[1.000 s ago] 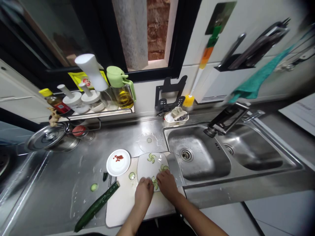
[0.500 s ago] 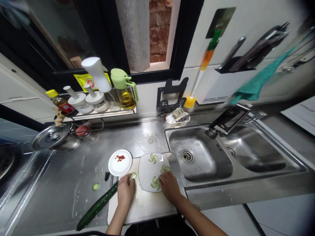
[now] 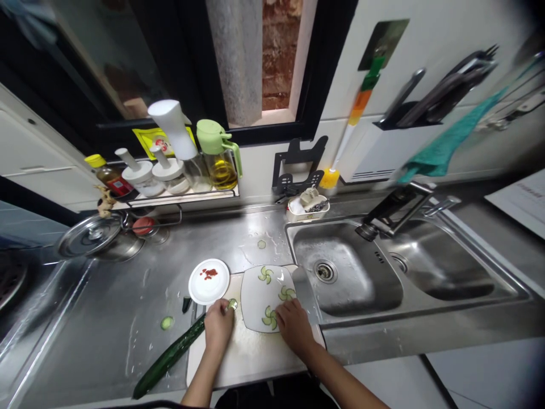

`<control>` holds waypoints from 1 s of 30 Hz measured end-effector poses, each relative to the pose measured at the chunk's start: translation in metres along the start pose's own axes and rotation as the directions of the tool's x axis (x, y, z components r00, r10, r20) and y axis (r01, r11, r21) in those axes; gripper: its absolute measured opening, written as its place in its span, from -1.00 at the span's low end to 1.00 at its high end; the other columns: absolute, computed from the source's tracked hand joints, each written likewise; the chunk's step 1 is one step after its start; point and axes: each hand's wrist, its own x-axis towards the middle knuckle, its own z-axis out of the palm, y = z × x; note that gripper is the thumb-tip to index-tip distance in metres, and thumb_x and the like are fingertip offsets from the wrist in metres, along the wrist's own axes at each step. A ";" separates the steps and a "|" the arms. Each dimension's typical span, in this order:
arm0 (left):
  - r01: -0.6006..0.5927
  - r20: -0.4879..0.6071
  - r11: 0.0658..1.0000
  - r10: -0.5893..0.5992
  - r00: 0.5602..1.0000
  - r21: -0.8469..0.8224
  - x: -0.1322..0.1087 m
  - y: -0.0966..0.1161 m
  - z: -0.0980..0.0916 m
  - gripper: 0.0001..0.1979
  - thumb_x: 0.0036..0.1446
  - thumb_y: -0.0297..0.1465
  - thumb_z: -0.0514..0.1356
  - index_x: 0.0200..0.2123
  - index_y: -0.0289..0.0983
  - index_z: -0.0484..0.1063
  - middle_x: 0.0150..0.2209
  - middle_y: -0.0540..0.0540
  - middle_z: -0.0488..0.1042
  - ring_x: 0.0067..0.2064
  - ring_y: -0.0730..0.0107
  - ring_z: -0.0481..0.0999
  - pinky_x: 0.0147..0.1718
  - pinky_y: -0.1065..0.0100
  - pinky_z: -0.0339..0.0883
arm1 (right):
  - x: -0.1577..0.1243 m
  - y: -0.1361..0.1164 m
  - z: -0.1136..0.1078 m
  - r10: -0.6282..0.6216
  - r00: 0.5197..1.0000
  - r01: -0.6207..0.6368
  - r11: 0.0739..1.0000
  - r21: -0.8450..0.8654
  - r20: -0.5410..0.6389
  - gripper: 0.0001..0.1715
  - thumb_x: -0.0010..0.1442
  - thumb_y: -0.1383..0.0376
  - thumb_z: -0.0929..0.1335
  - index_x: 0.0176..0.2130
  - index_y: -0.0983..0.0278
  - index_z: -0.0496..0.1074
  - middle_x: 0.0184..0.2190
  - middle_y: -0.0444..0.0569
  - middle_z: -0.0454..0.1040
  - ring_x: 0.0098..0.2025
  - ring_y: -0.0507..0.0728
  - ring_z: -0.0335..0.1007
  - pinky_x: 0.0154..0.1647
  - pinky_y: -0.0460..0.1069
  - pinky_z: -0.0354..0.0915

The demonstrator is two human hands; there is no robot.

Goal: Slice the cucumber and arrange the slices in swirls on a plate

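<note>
My left hand (image 3: 218, 328) is closed at the left side of the white cutting board (image 3: 238, 360), with a pale cucumber slice (image 3: 232, 304) at its fingertips. On the board sits a square white plate (image 3: 254, 295) bearing cucumber slices fanned out as pinwheels, one at the back (image 3: 265, 275), one at the right (image 3: 286, 293) and one at the front (image 3: 269, 318). My right hand (image 3: 294, 326) reaches over the plate's right edge, its bent fingers together between the right and front pinwheels. Its fingertips are partly hidden. A dark green cucumber (image 3: 170, 355) lies beside my left hand.
A round white plate (image 3: 196, 282) with red bits stands behind my left hand. A cucumber end (image 3: 186, 304) and a loose slice (image 3: 167, 322) lie on the steel counter. The double sink (image 3: 347, 264) is at right, a pot (image 3: 96, 238) and spice rack (image 3: 196, 196) at left.
The whole view has shifted very slightly. Both hands keep nearly the same places, and the slices on the plate look unchanged.
</note>
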 end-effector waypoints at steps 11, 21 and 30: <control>0.120 0.176 0.924 -0.059 0.983 -0.362 0.005 -0.005 0.000 -0.65 -0.21 -0.11 0.27 -0.44 -0.27 0.40 -0.55 0.04 0.39 -0.49 0.46 0.33 -0.42 0.43 0.17 | 0.007 -0.008 0.009 -0.053 0.997 0.061 0.984 0.166 -0.056 -0.85 0.15 0.41 0.27 -0.36 0.27 0.44 -0.33 -0.06 0.45 -0.18 0.13 0.27 -0.05 0.01 0.10; 0.289 0.455 0.653 0.097 0.885 -0.701 -0.012 0.037 0.000 -0.62 -0.29 -0.20 0.40 -0.46 -0.32 0.41 -0.57 0.06 0.39 -0.51 0.58 0.31 -0.46 0.49 0.13 | 0.034 -0.031 0.001 0.007 0.996 -0.070 0.630 0.774 0.085 -0.80 0.04 0.25 0.31 -0.34 0.28 0.49 -0.39 -0.07 0.52 -0.32 0.10 0.41 -0.28 -0.03 0.27; 0.680 0.734 0.433 -0.058 0.676 -0.592 -0.017 0.043 0.010 -0.54 -0.17 -0.08 0.35 -0.36 -0.31 0.33 -0.60 0.14 0.27 -0.65 0.74 0.13 -0.65 0.58 -0.14 | 0.032 -0.027 -0.011 0.030 0.999 -0.053 0.661 0.749 0.045 -0.88 0.01 0.29 0.34 -0.47 0.26 0.47 -0.52 -0.15 0.45 -0.40 0.06 0.36 -0.32 -0.06 0.23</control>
